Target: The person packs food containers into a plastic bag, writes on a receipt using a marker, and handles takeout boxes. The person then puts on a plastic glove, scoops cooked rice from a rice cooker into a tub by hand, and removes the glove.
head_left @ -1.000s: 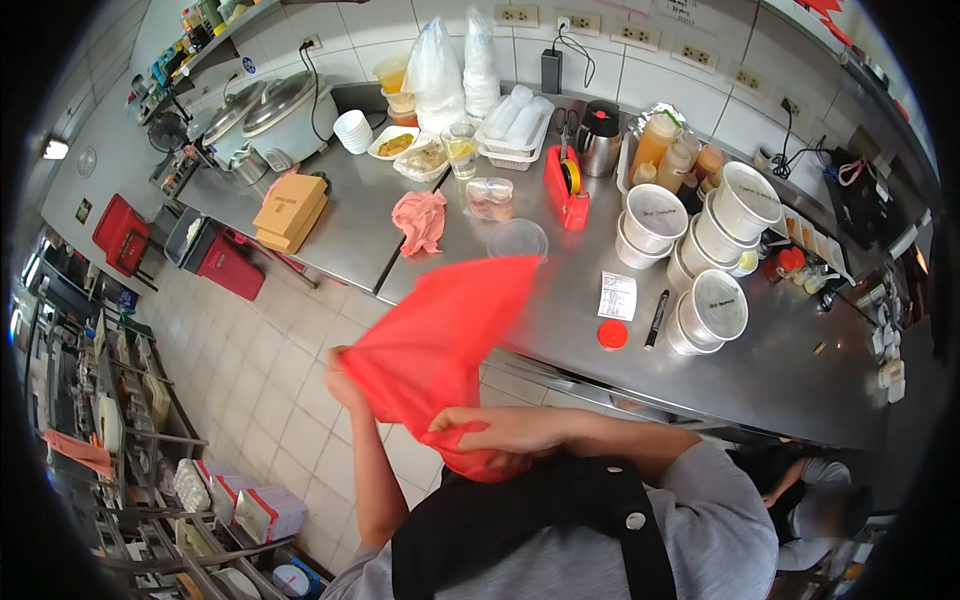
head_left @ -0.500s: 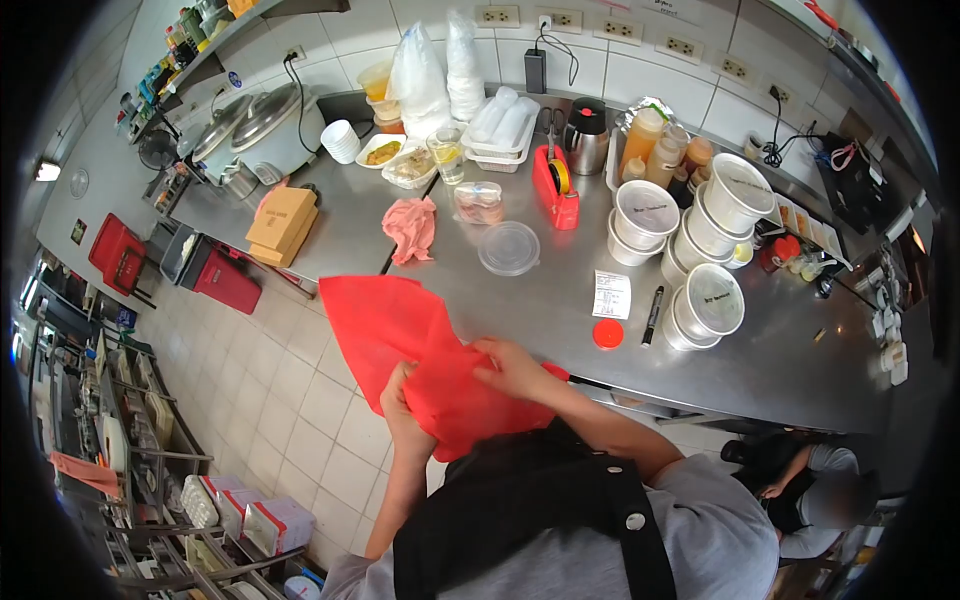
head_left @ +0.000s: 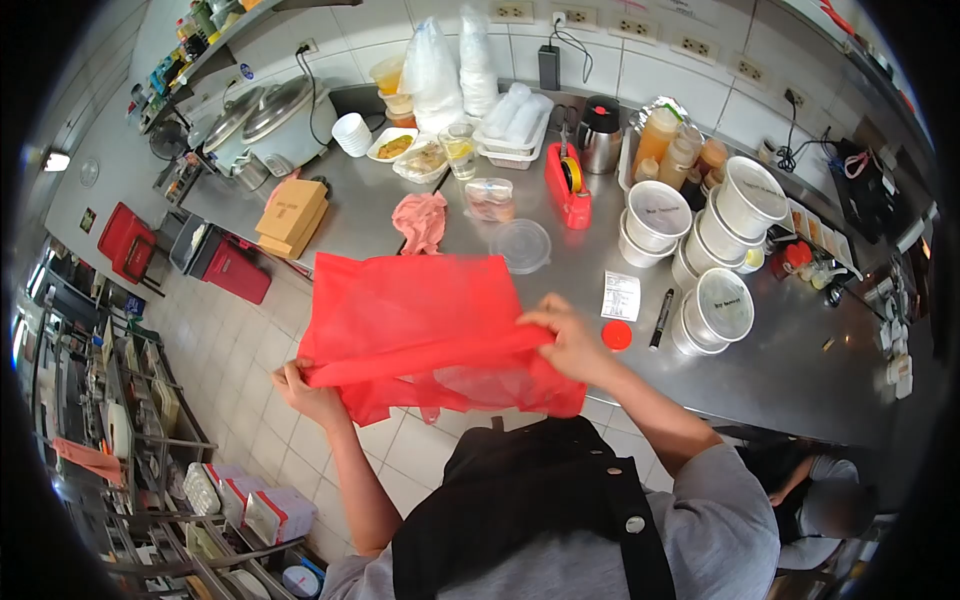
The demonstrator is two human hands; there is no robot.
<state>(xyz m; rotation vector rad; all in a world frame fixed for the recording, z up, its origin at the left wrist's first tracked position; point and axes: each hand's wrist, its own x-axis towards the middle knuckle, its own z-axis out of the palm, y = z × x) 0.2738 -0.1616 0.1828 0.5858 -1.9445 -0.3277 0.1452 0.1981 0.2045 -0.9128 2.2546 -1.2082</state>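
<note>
A red fabric bag (head_left: 420,310) is stretched out in front of my apron, with its mouth edge toward me. My left hand (head_left: 306,392) pinches its left corner, over the tiled floor. On the opposite side my right hand (head_left: 568,338) grips the edge close to the counter's front. The bag hangs in the air and overlaps the counter edge. Just beyond it lie a crumpled pink cloth (head_left: 420,222), a round clear lid (head_left: 520,246) and a small clear container with pinkish contents (head_left: 489,199).
Stacked white lidded tubs (head_left: 720,305), a receipt (head_left: 621,296), a black marker (head_left: 661,318), a red cap (head_left: 617,335) and a red tape dispenser (head_left: 567,190) occupy the steel counter (head_left: 780,370). Brown boxes (head_left: 291,220) sit at left. Another person (head_left: 815,495) is at lower right.
The bag has gone from bunched up to spread wide. My left hand moved left and my right hand moved right, pulling its edges apart.
</note>
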